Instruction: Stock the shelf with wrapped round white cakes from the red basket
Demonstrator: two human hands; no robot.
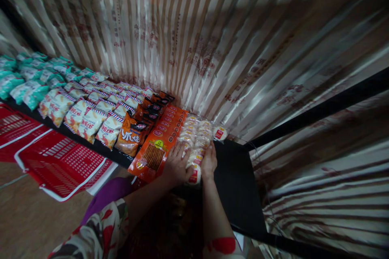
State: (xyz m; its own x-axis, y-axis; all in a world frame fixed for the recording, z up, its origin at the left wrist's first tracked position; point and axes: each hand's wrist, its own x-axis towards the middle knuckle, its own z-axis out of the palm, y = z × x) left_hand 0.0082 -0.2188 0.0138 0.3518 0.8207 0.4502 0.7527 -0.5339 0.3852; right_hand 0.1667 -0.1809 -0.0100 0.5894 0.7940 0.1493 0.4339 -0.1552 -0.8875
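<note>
Two rows of round white snack packs (194, 160) in clear wrap with red and yellow labels lie on the black shelf (234, 182). My left hand (176, 164) rests on the left row near its front, fingers apart. Against the right side of the rows lies my right hand (209, 161), its fingers stretched out. The packs sit between the two hands. Another round white pack (220, 132) lies apart at the back right. Directly left of the rows is a large flat orange snack package (156, 149), close to my left hand.
Orange-and-black snack bags (130, 135), white snack bags (86, 123) and teal bags (30, 91) line the shelf leftward. Red baskets (60, 162) with white handles stand below. Behind hangs a pleated printed sheet (194, 40); a black frame bar (319, 107) slants at right.
</note>
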